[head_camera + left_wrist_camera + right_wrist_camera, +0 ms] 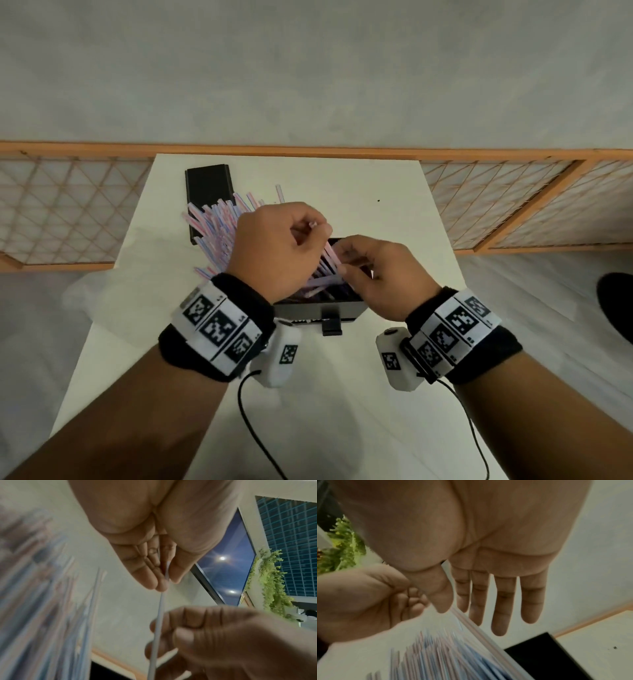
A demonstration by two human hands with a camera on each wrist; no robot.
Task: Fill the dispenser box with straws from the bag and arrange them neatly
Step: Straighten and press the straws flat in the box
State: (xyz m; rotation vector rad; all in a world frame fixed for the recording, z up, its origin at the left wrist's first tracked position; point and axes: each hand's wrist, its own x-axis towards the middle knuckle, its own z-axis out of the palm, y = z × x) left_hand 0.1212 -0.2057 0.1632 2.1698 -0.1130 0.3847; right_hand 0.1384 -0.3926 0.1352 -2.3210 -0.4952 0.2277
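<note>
a white desk (394, 212) stands against a low wooden lattice screen (513, 202) with pale panels. behind it rises a plain grey wall (308, 68). a dark window (228, 566) reflects two lamps, beside green hanging leaves (272, 582) and a gridded pane (289, 536).

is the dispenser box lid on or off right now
Off. The dispenser box is open at the top with straws lying inside, and a flat black piece, apparently the lid, lies apart on the table.
</note>
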